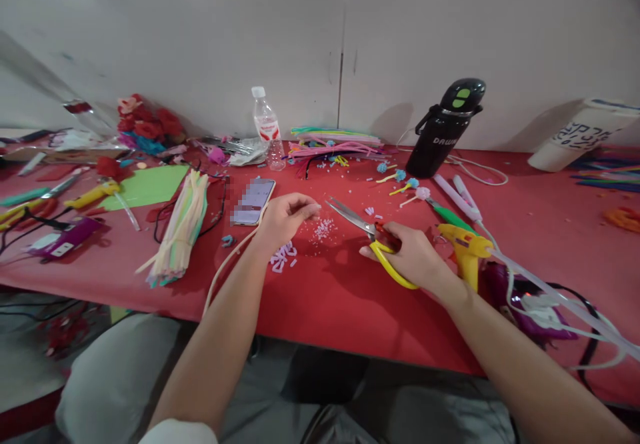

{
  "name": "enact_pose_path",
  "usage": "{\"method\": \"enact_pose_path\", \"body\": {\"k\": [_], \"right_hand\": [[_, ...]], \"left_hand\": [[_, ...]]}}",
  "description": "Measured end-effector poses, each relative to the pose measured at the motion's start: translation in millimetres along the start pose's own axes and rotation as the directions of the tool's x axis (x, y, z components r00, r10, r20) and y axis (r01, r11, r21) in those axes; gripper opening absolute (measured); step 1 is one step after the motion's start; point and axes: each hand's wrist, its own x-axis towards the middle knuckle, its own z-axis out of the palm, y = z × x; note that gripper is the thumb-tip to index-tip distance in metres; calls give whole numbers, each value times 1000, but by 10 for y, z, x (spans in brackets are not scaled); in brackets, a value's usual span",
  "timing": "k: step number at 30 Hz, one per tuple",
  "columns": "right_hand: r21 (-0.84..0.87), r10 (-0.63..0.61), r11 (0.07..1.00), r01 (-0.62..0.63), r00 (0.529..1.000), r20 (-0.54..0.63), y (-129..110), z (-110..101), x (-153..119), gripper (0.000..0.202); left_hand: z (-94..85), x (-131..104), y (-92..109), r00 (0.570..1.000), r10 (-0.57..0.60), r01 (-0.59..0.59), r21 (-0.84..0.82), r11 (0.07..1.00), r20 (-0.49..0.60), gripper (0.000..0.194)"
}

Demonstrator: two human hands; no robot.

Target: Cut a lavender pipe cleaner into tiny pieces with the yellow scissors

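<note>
Forearms (235, 324) nearest, over red table (320, 311). Hands apart. Right hand (420, 254) grips scissors (353, 217), blades toward left hand (285, 217). Left fingertips pinched together; can't tell what's between. Tiny pale bits (324, 231) between hands. Phone (254, 203) just left of left hand, yellow glue gun (467, 247) right of right hand.

Both forearms reach forward over the bench (320, 317), angled inward. The left hand (287, 219) pinches thumb and fingers together, its wrist straight in line with the forearm. Opposite, the right hand (413, 254) curls its fingers in a grip, knuckles up, the two hands apart.
</note>
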Motion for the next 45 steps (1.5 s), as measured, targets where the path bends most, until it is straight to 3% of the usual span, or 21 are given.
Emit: {"method": "enact_pose_path", "body": {"k": [12, 22, 45], "right_hand": [[-45, -25, 999, 24, 999, -28, 62, 54, 5, 44], [-51, -27, 998, 26, 999, -23, 48, 45, 4, 44], [-75, -12, 997, 15, 999, 42, 71, 32, -6, 49]], "left_hand": [[71, -24, 25, 997, 69, -67, -61, 996, 23, 28], [52, -39, 116, 993, 107, -109, 39, 993, 44, 28], [34, -18, 38, 989, 146, -147, 130, 981, 19, 28]]}}
